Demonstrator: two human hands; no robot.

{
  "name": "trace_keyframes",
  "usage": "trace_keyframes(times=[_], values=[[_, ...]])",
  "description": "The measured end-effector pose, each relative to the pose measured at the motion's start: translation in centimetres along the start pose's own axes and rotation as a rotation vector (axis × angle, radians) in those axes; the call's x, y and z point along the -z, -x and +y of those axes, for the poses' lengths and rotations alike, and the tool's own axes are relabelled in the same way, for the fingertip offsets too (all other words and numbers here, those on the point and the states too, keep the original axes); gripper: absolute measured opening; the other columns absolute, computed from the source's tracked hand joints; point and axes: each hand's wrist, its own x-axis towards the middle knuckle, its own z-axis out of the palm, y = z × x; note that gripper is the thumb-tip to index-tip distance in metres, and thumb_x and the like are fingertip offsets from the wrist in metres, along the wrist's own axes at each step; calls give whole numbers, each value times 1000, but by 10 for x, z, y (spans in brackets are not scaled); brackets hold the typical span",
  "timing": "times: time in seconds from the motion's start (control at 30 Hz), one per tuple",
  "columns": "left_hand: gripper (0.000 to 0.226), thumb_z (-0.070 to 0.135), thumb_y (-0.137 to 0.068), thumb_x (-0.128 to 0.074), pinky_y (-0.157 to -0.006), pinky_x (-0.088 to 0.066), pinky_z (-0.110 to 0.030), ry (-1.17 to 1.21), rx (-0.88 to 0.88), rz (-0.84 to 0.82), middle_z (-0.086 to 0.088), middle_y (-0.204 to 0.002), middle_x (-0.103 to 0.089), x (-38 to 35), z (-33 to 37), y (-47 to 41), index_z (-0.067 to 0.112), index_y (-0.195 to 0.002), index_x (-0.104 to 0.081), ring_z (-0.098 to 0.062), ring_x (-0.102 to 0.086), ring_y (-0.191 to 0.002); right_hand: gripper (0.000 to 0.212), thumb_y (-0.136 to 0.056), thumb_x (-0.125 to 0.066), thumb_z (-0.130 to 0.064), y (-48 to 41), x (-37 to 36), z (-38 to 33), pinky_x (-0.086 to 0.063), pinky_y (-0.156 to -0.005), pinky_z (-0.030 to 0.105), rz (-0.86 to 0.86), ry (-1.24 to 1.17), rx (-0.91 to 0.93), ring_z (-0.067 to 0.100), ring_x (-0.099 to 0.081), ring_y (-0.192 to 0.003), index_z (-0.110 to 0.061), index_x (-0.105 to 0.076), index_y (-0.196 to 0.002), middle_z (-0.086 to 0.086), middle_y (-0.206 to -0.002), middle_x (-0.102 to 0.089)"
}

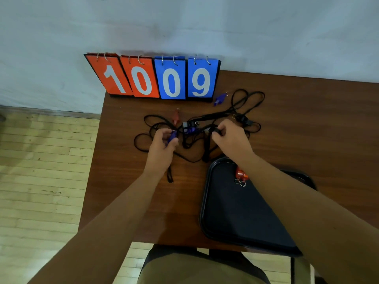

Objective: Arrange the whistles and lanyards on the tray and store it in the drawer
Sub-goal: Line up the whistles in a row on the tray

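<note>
A tangle of black lanyards (pixel 242 103) lies across the middle of the brown table. My left hand (pixel 163 146) is closed around a blue whistle (pixel 172 137) at the tangle's left side. My right hand (pixel 229 138) pinches a black lanyard strap (pixel 215 130) near the centre. Between the hands lies another blue whistle (pixel 191 130). A red whistle (pixel 176 117) rests further back, and a third blue whistle (pixel 220 98) lies near the scoreboard. The dark tray (pixel 235 218) sits at the front right, holding orange-red whistles (pixel 241 175) with key rings, partly hidden by my right forearm.
A flip scoreboard (pixel 155 78) reading 1009 stands at the table's back edge against the white wall. The table (pixel 317 119) ends on the left above a wooden floor (pixel 41 171). A dark chair part shows below the front edge at right.
</note>
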Motion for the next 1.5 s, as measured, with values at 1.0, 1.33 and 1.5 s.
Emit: trace_keyframes(times=[1.0,1.33,1.5], values=[[19,23,-97,-63,-74,-55,-26,-28,116,-357,-6,-100,-71,-93,34,82,17,-113,-56,-14,-70,-85,11,-97,-61,-22,148,59,117,-40,-57,19,160,-306,-327,5,-59,-75,-25,-58,-108,-15,-91,-61],[22,29,-89,-73,-71,-52,-30,-259,57,-257,4,-86,-71,-115,8,80,20,-88,-53,-13,-69,-82,16,-93,-65,-22,150,24,154,-54,-86,36,235,-240,-400,16,-60,-93,-17,-64,-108,2,-108,-58],[28,32,-87,-76,-71,-58,-32,-322,-8,-245,2,-87,-67,-132,7,77,23,-97,-52,-11,-69,-73,16,-94,-64,-22,139,15,162,-54,-85,38,228,-219,-396,19,-61,-95,-15,-62,-108,2,-107,-58]])
